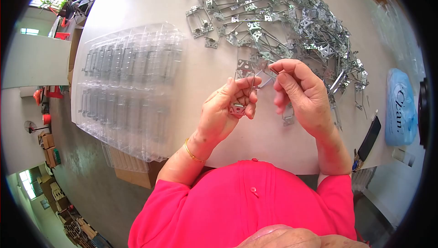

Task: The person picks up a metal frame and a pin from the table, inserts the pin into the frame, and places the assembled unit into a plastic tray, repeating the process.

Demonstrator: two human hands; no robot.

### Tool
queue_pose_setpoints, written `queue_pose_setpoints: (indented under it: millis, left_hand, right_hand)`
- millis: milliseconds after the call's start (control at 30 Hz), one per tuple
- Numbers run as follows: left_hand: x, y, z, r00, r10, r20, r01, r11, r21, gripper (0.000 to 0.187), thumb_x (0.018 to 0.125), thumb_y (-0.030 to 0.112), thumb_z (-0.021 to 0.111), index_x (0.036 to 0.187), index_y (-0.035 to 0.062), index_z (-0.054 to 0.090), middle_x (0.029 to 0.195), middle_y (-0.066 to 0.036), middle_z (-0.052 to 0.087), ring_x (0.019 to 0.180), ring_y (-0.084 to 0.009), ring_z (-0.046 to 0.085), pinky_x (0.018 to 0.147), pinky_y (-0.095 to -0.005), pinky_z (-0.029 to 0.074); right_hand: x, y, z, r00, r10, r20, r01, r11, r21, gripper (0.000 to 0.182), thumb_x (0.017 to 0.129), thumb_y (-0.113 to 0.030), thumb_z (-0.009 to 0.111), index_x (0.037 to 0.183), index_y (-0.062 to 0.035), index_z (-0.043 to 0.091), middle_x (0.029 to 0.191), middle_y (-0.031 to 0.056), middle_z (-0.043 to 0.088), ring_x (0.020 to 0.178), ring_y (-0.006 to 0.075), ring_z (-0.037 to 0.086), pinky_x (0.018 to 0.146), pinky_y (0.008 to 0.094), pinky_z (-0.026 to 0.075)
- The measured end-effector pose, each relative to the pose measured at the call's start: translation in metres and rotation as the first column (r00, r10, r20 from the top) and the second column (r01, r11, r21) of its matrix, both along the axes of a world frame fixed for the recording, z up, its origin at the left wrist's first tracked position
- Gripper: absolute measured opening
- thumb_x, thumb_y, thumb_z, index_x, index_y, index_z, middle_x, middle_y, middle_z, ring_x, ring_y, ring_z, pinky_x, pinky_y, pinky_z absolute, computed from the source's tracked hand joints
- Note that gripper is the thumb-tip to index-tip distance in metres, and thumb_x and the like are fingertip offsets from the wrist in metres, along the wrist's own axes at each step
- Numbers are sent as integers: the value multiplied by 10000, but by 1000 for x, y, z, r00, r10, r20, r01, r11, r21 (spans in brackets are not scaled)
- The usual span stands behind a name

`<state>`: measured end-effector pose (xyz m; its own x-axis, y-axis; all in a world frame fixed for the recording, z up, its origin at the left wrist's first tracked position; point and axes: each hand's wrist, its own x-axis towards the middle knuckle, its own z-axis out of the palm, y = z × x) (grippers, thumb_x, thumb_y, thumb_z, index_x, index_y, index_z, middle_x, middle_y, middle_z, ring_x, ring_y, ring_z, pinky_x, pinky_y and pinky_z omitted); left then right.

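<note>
My left hand [223,106] is closed around a small metal bracket frame [237,109], which has punched plates and thin rods; the fingers cover part of it. My right hand [301,88] is raised just to the right, thumb and forefinger pinched together. A small dark thin piece [273,69] shows at those fingertips, too small to name. Beyond both hands lies a tangled heap of similar metal brackets [273,15], reaching down the right side of the table. One loose bracket [288,116] rests on the table below my right fingers.
To the left, clear plastic blister trays [132,83] hold rows of metal brackets on the pale table [205,143]. A blue plastic pack [400,106], a black phone-like object [368,138] and keys [356,162] lie at the right. A cardboard box [134,175] stands below the table's left edge.
</note>
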<state>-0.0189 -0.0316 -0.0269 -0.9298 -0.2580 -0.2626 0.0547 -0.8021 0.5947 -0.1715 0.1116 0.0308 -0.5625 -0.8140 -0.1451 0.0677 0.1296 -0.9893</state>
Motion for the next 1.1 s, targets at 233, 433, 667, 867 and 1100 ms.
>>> queue_pose_setpoints:
  millis: [233, 433, 667, 867, 1100]
  left_hand:
    - [0, 5, -2, 997, 1, 82, 20, 965, -260, 614, 1126, 404, 289, 1360, -86, 575, 911, -64, 613, 737, -149, 531, 709, -296, 437]
    - [3, 11, 4, 985, -25, 169, 93, 908, -409, 608, 1122, 423, 317, 1379, -64, 574, 985, -55, 645, 782, -119, 523, 735, -266, 423]
    - [3, 12, 8, 988, -10, 157, 90, 852, -515, 607, 1124, 441, 335, 1388, -50, 574, 980, -27, 631, 804, -103, 506, 743, -249, 416]
    - [5, 12, 0, 989, 32, 144, 70, 758, -648, 576, 1124, 427, 379, 1381, -50, 577, 933, -14, 577, 789, -104, 481, 732, -259, 416]
    - [3, 17, -5, 991, 129, -20, -57, 287, -956, 459, 1118, 295, 435, 1306, -99, 578, 996, -114, 599, 850, -209, 531, 765, -331, 464]
  right_hand:
    - [3, -1, 4, 989, 24, 144, -21, 999, -24, 187, 1073, -60, 503, 1209, 33, 590, 914, 76, 670, 806, 103, 703, 695, 251, 608]
    - [9, -2, -2, 992, 53, 114, -46, 997, -69, 108, 1064, -33, 510, 1158, 14, 536, 880, 65, 678, 768, 98, 699, 680, 246, 604]
    - [9, -4, -1, 995, 49, 88, -45, 998, -41, 100, 1067, -38, 504, 1151, 11, 527, 876, 68, 681, 761, 96, 703, 669, 244, 607]
    - [9, -3, -3, 994, 63, 86, -59, 997, -46, 138, 1072, -60, 504, 1187, 14, 515, 899, 76, 674, 758, 110, 706, 658, 246, 605]
    - [12, -3, -3, 993, 58, 100, -54, 998, -39, 200, 1077, -90, 502, 1242, 22, 503, 896, 87, 670, 742, 131, 708, 646, 256, 600]
